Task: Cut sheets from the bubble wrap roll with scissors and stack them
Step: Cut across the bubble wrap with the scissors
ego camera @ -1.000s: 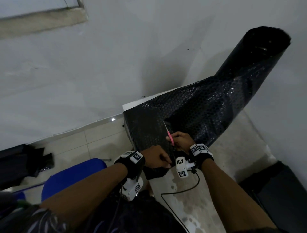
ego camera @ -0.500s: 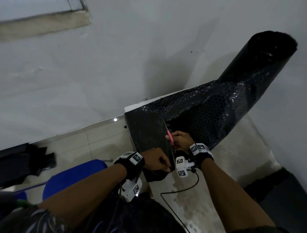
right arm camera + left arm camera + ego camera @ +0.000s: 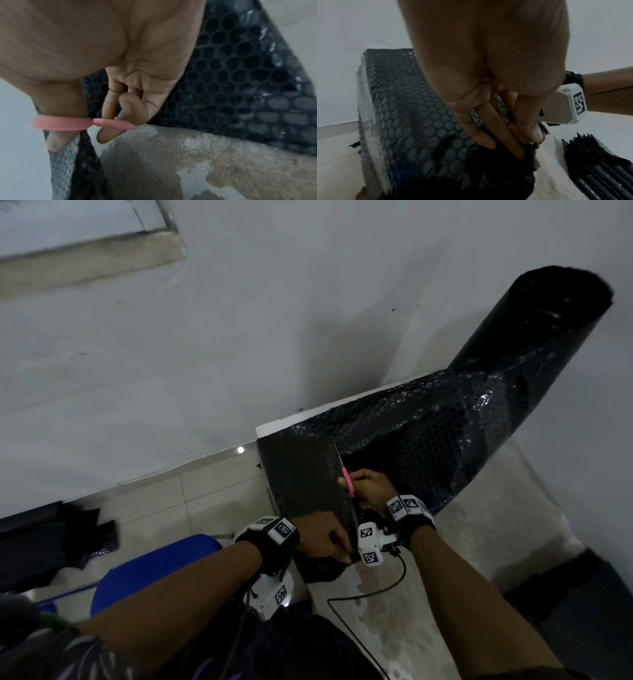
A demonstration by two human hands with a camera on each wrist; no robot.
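One bubble wrap roll (image 3: 496, 419), one pink scissors (image 3: 348, 479) gripped by right hand (image 3: 370, 486); left hand (image 3: 323, 537) pinches the wrap's edge. No legible writing.

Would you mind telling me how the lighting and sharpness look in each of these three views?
Head view: dim, with glare spots on the bubble wrap. Left wrist view: dark, the left hand soft and close. Right wrist view: blurred, the pink scissors smeared in the right hand.

grey wall (image 3: 239, 337), tiled floor (image 3: 164, 501), blue chair (image 3: 144, 573)
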